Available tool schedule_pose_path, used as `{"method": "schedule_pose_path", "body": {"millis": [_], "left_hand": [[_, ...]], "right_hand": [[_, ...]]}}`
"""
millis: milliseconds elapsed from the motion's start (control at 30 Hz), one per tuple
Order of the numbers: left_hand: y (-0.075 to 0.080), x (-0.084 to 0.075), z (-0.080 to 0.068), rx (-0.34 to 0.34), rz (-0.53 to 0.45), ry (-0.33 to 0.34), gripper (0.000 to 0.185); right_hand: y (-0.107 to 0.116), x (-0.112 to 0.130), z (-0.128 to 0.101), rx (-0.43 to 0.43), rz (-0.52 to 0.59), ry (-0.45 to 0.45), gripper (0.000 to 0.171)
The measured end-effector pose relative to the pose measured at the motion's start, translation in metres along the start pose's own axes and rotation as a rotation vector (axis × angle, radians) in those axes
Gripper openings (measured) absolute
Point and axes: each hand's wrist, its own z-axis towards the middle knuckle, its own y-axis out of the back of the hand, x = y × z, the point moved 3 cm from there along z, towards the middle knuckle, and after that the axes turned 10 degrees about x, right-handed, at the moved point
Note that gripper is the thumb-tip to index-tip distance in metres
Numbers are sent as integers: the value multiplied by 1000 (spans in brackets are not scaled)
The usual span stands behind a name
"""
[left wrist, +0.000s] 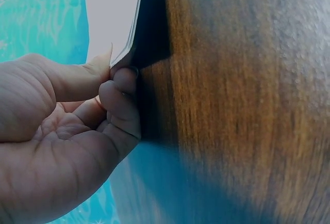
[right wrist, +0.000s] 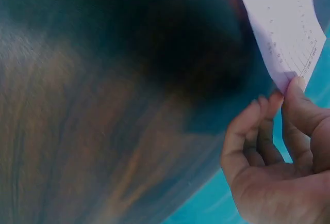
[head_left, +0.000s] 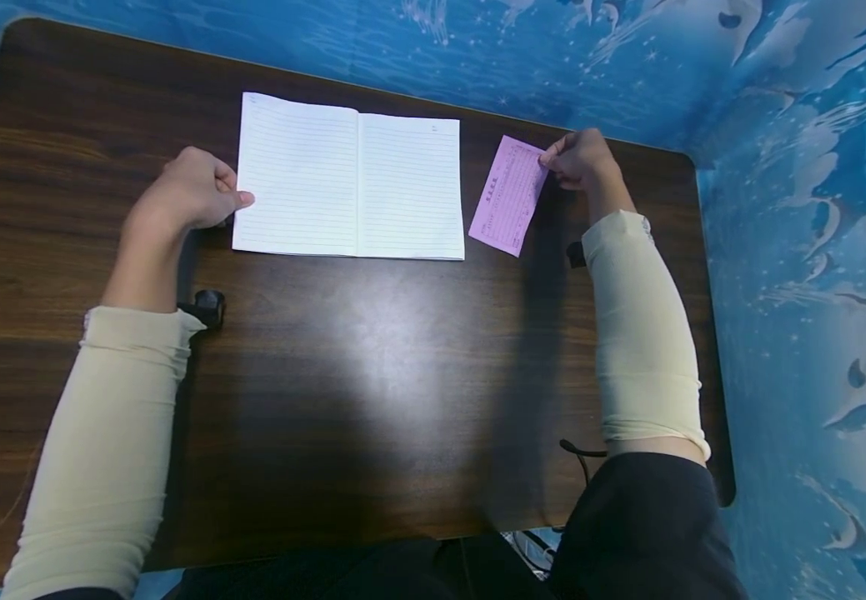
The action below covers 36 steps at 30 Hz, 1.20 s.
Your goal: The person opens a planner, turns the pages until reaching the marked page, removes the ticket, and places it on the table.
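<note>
An open lined notebook lies flat on the dark wooden table. My left hand pinches the notebook's left edge between thumb and curled fingers. A pink printed slip lies tilted just right of the notebook. My right hand pinches the slip's upper right corner; in the right wrist view the slip is lifted off the table at that corner, held by thumb and fingertips.
A blue patterned cloth surrounds the table at the back and right. Both forearms wear beige sleeves. A black cable hangs near the table's front right edge.
</note>
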Motion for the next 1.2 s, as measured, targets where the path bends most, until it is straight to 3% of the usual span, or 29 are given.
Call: {"method": "schedule_pose_path", "body": {"millis": [333, 1200], "left_hand": [[-1, -4, -3, -3, 3, 0, 28], [-1, -5, -9, -3, 13, -35, 31]], "right_hand": [[-14, -14, 8, -121, -54, 37, 14], [-12, -20, 5, -116, 121, 1, 16]]}}
